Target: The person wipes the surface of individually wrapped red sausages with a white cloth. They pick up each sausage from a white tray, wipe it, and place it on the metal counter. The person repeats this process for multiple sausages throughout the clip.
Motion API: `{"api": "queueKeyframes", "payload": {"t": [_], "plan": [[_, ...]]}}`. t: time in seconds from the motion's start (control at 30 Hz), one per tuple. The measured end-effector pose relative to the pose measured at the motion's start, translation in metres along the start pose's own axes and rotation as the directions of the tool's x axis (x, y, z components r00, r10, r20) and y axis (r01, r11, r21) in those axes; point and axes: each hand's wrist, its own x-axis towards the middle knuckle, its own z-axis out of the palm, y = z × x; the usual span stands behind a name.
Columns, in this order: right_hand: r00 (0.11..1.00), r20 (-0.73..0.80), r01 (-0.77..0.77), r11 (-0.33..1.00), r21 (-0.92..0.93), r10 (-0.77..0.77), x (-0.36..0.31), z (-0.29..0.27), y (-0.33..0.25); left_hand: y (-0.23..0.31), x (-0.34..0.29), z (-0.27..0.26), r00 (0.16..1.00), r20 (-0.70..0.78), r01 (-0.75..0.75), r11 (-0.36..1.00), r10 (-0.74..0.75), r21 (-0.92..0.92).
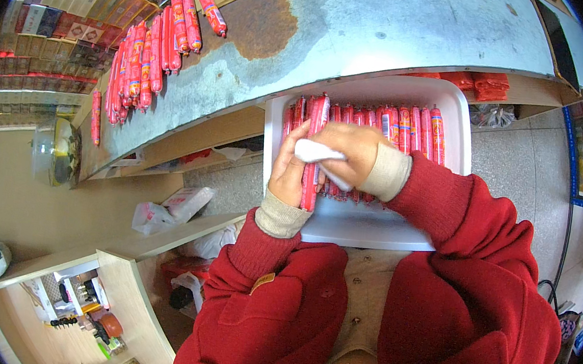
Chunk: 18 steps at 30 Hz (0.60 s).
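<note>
Two hands meet at the frame's centre: the left hand (288, 174) has its grip closed around one red sausage stick (314, 152) held upright, while the right hand (349, 154) pinches a white cloth (316, 153) against it, apparently mid-wipe. Behind them a white tray (456, 122) holds a row of like sticks; more lie on the counter (365, 39) at upper left.

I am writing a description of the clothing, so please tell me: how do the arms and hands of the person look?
Both arms wear thick red knitted sleeves, with beige ribbed cuffs of an inner garment showing at the wrists. The left hand and right hand are bare: no gloves, rings or watch visible.
</note>
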Motion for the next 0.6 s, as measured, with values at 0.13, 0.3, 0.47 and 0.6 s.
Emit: {"api": "queueKeyframes", "payload": {"t": [0.13, 0.3, 0.47, 0.6], "plan": [[0.957, -0.282, -0.063, 0.998, 0.028, 0.068, 0.010, -0.014, 0.013, -0.002, -0.003, 0.000, 0.991, 0.136, -0.006, 1.000, 0.006, 0.005], [0.966, -0.249, -0.056, 0.998, 0.041, 0.064, 0.007, -0.012, 0.006, -0.004, -0.002, -0.001, 0.987, 0.149, -0.079, 0.994, 0.067, 0.073], [1.000, -0.022, 0.004, 1.000, 0.019, -0.003, 0.000, -0.001, -0.004, -0.005, 0.000, -0.004, 0.995, 0.044, -0.092, 0.994, 0.090, 0.062], [0.997, -0.083, -0.002, 1.000, 0.009, 0.002, 0.004, -0.003, 0.002, -0.004, 0.001, -0.004, 0.995, 0.035, -0.100, 0.993, 0.098, 0.057]]}}
